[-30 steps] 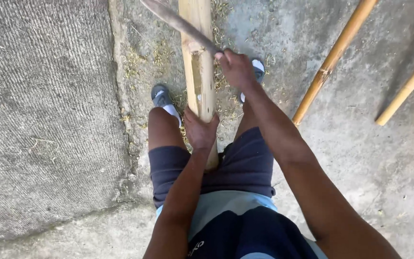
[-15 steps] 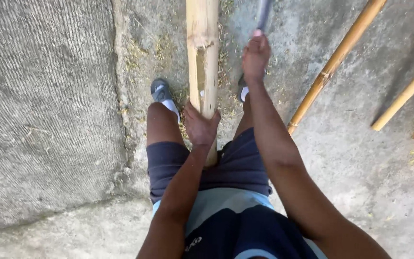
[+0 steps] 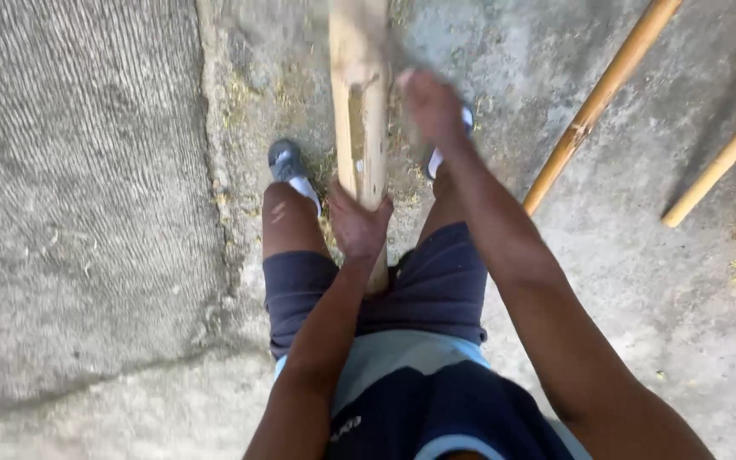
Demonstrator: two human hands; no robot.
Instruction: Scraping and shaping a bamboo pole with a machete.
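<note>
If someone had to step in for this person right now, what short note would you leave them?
Left hand: wrapped round the thick bamboo pole, holding it between the knees.
Right hand: blurred, beside the pole's right edge; a tool in it cannot be made out.
Done: one strip along the pole's face is already shaved, showing darker.
Left: the rest of the pole looks uncut.
Two thinner poles lie on the concrete to the right.

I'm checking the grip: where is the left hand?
Head view, centre: the left hand clasps the upright bamboo pole between the knees, below the blurred right hand.
</note>
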